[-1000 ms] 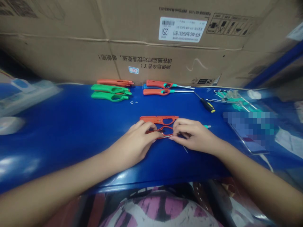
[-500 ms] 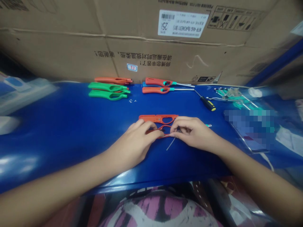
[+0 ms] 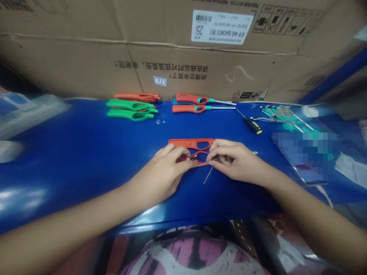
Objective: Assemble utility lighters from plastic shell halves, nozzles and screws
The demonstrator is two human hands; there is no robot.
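My left hand (image 3: pixel 163 173) and my right hand (image 3: pixel 235 160) meet over an orange lighter shell half (image 3: pixel 197 157) lying on the blue table (image 3: pixel 86 152). Both hands have their fingers curled and pinched on it. A thin wire (image 3: pixel 208 175) sticks out below my right fingertips. A second orange shell half (image 3: pixel 191 143) lies just behind, touching neither palm. What sits inside the held shell is hidden by my fingers.
At the back lie green and orange lighter shells (image 3: pixel 130 109), two assembled orange lighters (image 3: pixel 200 104) and a yellow-and-black screwdriver (image 3: pixel 252 125). Loose teal parts (image 3: pixel 282 116) and a blurred flat item (image 3: pixel 304 156) are at the right. A cardboard box wall (image 3: pixel 183 49) stands behind.
My right fingers have shifted slightly on the shell, and the thin wire now points down-left instead of down-right. The left hand has barely moved.
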